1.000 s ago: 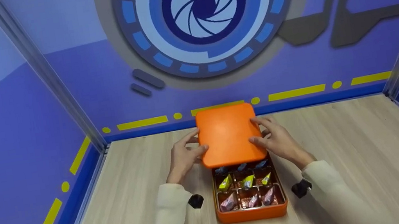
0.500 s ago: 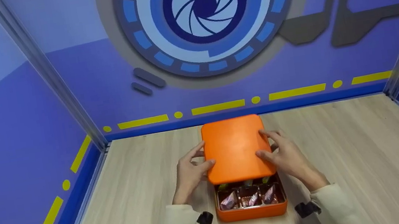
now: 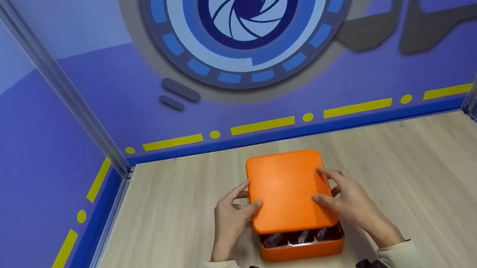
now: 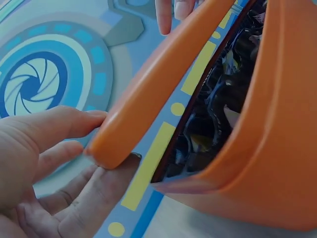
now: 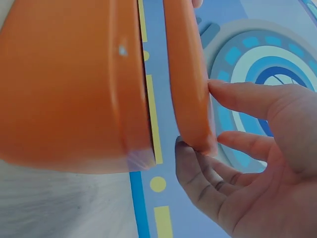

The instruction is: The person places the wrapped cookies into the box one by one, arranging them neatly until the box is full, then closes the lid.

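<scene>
An orange lid point(image 3: 290, 192) hovers over an orange box point(image 3: 303, 251), with a gap between them in both wrist views. My left hand point(image 3: 232, 220) pinches the lid's left edge, thumb on top and fingers along the side and beneath. On the opposite edge, my right hand point(image 3: 349, 197) grips it the same way. Only the front row of the box shows in the head view, with small pinkish wrapped pieces point(image 3: 303, 237) in its compartments; the lid hides the others. The left wrist view looks through the gap onto a dark divided insert point(image 4: 218, 106).
The box stands on a light wood-grain table point(image 3: 175, 219). A purple-blue printed back wall point(image 3: 120, 104) rises behind it, with side walls and metal corner posts point(image 3: 56, 85) at left and right.
Both hands have brought the lid down and toward me over the box. The yellow and blue wrapped pieces, visible earlier in the head view, are now covered; the box stays in place.
</scene>
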`<state>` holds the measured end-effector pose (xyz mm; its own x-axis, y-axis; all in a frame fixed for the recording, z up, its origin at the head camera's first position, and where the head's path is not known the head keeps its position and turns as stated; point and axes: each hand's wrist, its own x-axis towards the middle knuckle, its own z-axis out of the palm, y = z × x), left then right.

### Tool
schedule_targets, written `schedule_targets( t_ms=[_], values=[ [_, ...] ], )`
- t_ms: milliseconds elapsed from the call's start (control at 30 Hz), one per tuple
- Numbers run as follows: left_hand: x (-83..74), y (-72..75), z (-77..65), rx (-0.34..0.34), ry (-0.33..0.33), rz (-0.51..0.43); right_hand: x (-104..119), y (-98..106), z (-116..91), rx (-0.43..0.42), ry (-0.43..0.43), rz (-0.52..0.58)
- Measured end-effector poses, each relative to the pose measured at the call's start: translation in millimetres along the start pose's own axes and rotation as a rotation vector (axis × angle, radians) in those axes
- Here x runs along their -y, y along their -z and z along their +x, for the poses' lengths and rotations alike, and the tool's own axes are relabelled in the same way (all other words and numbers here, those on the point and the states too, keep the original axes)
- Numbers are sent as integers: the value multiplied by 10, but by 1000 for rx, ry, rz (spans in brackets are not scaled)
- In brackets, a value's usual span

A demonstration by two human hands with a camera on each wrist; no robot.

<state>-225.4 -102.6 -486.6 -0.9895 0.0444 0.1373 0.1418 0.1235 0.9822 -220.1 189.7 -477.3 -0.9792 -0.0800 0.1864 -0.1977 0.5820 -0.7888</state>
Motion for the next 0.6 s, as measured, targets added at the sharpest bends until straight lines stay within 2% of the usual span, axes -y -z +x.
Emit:
schedule_targets(
  t_ms=[133,267,400,600],
  values=[
    [-24,1,-31,12,8,25,11,41,-25,28,-9,-2],
    [-43,15,-63,32,44,48,24,75,-46,68,-22,-11],
    [-61,28,-85,24,66,89,36,95,-71,107,-32,8],
    [-37,16,-102,44,88,141,26,91,-110,129,-43,-6]
  ],
)
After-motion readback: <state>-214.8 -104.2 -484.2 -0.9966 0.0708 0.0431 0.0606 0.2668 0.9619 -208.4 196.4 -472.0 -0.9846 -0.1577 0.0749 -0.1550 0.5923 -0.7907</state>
